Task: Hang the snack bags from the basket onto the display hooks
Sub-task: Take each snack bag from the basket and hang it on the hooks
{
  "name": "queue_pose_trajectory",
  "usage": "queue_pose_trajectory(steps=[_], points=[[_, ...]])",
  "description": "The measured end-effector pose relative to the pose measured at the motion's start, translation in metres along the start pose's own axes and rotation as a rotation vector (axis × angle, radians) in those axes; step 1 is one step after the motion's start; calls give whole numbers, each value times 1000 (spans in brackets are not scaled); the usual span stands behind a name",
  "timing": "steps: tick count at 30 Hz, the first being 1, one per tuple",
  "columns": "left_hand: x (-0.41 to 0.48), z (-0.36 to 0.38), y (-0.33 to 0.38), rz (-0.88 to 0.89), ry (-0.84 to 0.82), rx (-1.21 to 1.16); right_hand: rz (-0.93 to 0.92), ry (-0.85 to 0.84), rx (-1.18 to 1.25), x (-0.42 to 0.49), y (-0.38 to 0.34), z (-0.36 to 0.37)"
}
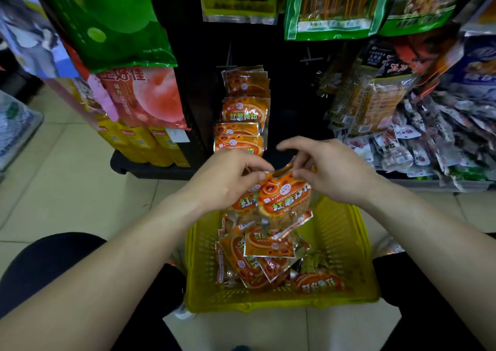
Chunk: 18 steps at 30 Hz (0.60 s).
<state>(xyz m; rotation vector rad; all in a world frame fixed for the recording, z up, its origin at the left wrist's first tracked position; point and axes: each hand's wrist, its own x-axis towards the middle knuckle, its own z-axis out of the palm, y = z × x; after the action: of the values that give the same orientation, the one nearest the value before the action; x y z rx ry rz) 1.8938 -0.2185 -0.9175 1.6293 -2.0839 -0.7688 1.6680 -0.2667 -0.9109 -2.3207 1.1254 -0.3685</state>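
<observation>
Inside a small snack shop: packaged goods hang in rows on a dark display rack [290,87] across the upper frame. Green bags [107,15] fill the upper left, peach-printed packs [150,95] hang below them, and a column of orange snack bags [245,109] hangs at centre beside bare hooks [310,59]. Loose sachets [442,141] are heaped at right. A yellow shopping basket [343,229] stands on the pale tiled floor [67,168], lower centre.
</observation>
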Motion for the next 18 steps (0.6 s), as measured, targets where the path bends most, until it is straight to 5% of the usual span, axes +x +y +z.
queue_pose_trajectory(steps=[7, 14, 18], points=[[27, 1, -27, -97, 106, 97, -10, -174, -42, 15, 7, 10], [37, 9, -37, -124, 27, 122, 24, -272, 17, 22, 12, 11], [38, 6, -34, -123, -84, -50, 28, -124, -24, 24, 16, 15]])
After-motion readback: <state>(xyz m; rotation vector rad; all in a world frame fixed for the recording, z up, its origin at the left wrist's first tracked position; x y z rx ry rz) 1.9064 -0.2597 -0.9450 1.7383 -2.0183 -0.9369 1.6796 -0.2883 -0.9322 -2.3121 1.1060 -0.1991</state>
